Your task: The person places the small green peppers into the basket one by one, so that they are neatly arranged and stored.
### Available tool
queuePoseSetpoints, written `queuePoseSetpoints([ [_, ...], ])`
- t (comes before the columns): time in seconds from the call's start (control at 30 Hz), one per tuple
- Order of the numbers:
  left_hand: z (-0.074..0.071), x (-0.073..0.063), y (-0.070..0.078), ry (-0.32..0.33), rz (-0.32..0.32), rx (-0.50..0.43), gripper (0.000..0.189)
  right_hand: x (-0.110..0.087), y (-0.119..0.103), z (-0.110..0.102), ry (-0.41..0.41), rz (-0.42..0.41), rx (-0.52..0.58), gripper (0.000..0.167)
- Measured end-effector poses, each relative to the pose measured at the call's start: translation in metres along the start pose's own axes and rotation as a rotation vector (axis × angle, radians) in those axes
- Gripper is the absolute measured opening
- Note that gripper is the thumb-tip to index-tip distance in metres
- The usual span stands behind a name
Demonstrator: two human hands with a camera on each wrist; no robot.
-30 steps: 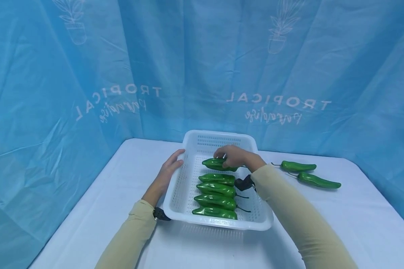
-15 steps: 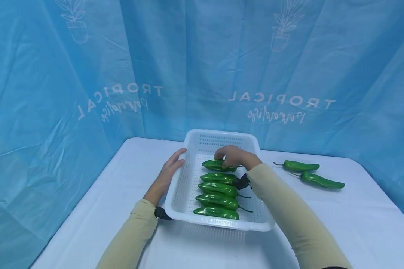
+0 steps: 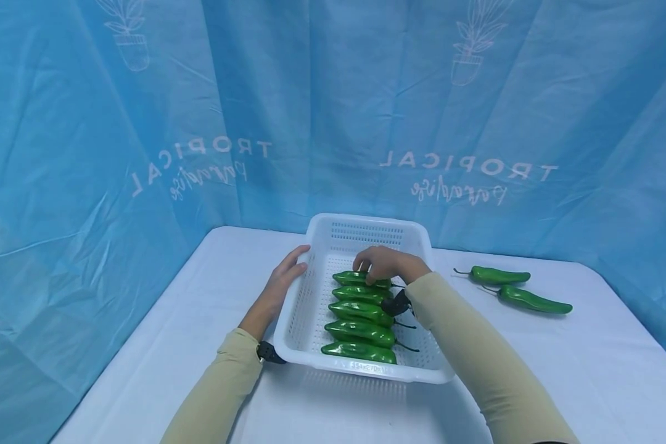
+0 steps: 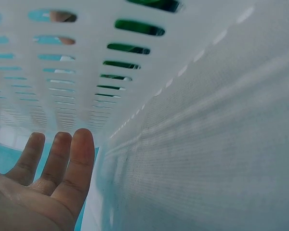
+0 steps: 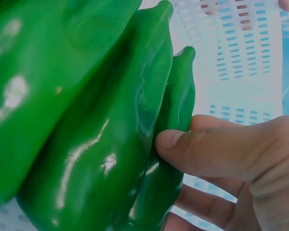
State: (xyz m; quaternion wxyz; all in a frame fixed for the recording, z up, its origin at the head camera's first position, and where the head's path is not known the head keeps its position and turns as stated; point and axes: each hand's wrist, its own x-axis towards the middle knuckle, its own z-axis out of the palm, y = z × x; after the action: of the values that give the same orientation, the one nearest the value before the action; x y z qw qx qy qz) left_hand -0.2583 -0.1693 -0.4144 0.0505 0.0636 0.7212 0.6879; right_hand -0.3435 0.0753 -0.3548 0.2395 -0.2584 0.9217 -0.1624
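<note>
In the head view my right hand (image 3: 385,264) is inside a white plastic basket (image 3: 438,373), pinching the farthest green pepper (image 3: 344,277). The right wrist view has the thumb (image 5: 197,149) on the near side of that pepper and the fingers behind it. Several more green peppers (image 3: 361,312) lie side by side in a row toward me, tips left and stems right. My left hand (image 3: 282,276) is at the basket's left wall, fingertips by the rim. Seen from the left wrist, its fingers (image 4: 79,163) are straight beside the slotted wall.
On the white-covered table (image 3: 533,364), two more green peppers lie right of the basket: one pepper (image 3: 499,275) behind, the other pepper (image 3: 535,301) nearer. Blue printed curtains (image 3: 355,111) stand around the table's back and sides.
My right hand has drawn the farthest pepper toward me, closing the gap to the row. The left hand stays at the basket's wall. The whole head view has shifted slightly.
</note>
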Motion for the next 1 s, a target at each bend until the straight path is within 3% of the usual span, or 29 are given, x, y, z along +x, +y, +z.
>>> queuePoseSetpoints([
  [0.33,0.0001,-0.0007,0.0006,-0.002,0.0,-0.027,0.053,-0.0005,0.0012,0.0008,-0.065,0.01,0.046,0.035],
  [1.0,0.0006,-0.0013,0.0009,0.002,-0.002,-0.015,0.052,-0.0013,0.0019,-0.003,-0.069,0.015,0.026,0.036],
])
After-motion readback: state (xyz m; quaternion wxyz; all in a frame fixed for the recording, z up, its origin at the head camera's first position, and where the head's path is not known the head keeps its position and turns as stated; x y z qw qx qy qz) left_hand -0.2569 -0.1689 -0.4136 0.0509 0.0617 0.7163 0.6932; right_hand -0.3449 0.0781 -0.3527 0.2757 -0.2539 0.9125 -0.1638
